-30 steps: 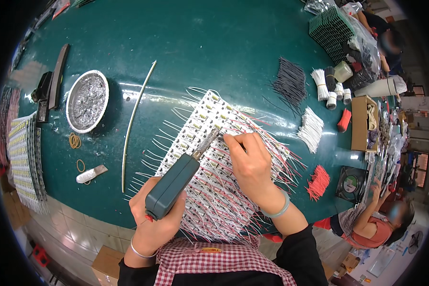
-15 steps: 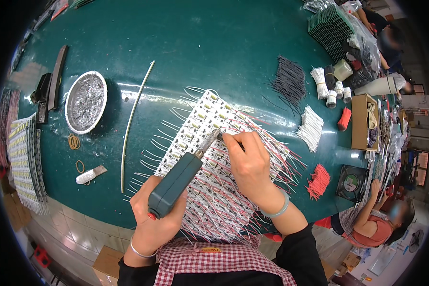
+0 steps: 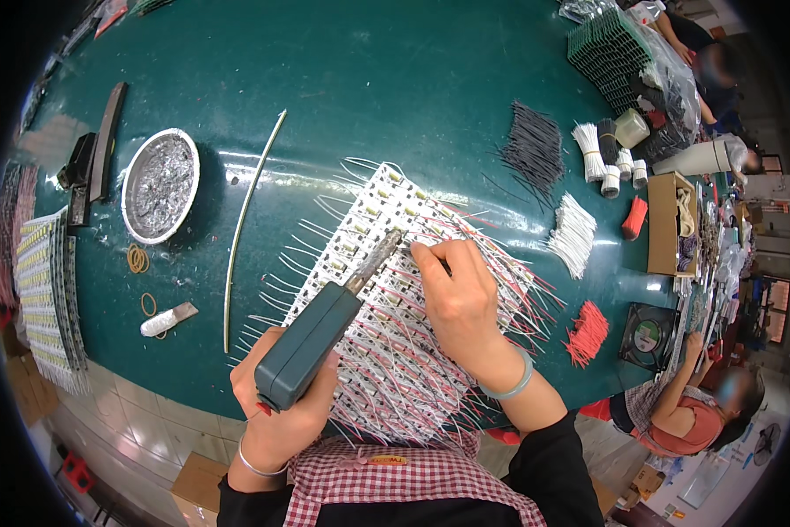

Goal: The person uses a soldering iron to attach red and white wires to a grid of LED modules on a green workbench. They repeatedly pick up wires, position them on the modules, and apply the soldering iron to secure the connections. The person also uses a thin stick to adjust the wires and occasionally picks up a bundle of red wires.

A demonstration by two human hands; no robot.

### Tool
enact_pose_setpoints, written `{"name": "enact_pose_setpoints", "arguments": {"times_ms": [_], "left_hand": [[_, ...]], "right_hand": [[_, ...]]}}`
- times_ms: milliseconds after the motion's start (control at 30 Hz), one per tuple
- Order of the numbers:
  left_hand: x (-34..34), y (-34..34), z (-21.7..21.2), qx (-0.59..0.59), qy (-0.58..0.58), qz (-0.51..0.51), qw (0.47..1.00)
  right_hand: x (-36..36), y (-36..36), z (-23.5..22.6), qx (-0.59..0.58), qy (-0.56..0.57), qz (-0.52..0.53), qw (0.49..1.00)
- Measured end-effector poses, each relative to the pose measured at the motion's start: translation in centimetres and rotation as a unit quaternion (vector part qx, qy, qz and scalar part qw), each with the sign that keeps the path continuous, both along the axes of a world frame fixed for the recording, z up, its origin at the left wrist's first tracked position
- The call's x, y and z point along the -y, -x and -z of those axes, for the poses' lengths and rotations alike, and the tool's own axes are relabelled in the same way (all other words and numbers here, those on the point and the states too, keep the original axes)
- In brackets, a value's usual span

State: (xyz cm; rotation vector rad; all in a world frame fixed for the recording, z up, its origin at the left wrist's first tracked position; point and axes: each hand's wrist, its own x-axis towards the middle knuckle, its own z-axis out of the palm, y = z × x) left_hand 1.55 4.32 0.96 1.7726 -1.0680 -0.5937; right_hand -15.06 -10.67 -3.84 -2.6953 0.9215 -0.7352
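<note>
your left hand (image 3: 281, 404) grips the green soldering gun (image 3: 311, 341), tip at the wired circuit boards (image 3: 351, 241) on the table (image 3: 395, 70); your right hand (image 3: 462, 294) pinches its fingers together nearby, on what i cannot tell.

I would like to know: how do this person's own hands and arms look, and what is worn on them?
Both hands, left and right, show no gloves. A thin silvery bangle circles the left wrist; a thicker, pale grey-green bangle circles the right. Black sleeves cover both forearms partly.
</note>
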Motion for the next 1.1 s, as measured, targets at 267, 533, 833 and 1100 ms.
{"name": "enact_pose_setpoints", "arguments": {"times_ms": [267, 533, 833, 1100], "left_hand": [[-0.4, 0.2, -0.3, -0.029, -0.01, -0.021, 0.999], [-1.7, -0.6, -0.3, -0.026, -0.027, -0.049, 0.998], [-1.9, -0.1, -0.2, -0.043, 0.003, -0.033, 0.999], [-2.2, -0.3, 0.5, -0.041, -0.007, -0.012, 0.999]], "right_hand": [[-0.3, 0.7, -0.8, -0.011, -0.007, 0.019, 1.0], [-2.1, 3.1, -7.6, -0.027, 0.021, 0.035, 0.999], [-1.6, 0.4, -1.0, 0.012, 0.008, -0.002, 1.0], [-1.7, 0.1, -0.1, 0.005, 0.004, 0.0, 1.0]]}}
